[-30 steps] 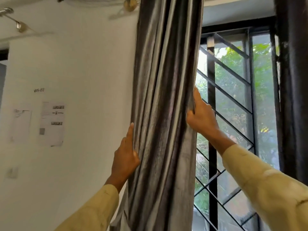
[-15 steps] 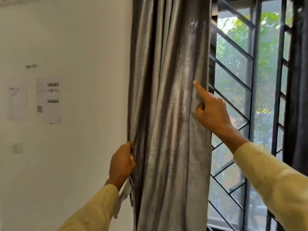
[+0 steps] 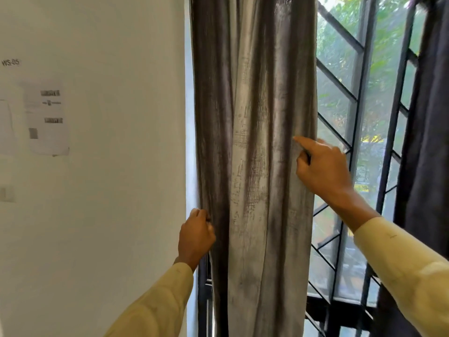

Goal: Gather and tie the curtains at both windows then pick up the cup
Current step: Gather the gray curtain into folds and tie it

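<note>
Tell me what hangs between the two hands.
In the head view, only the grey curtain: its folds span from the left hand on one edge to the right hand on the other.

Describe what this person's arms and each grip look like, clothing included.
Both arms are in long, loose, pale yellow sleeves that end at the wrists: the left sleeve and the right sleeve. The right one bears a small dark mark near its cuff. The left grip and right grip are bare hands, with no gloves or rings visible.
</note>
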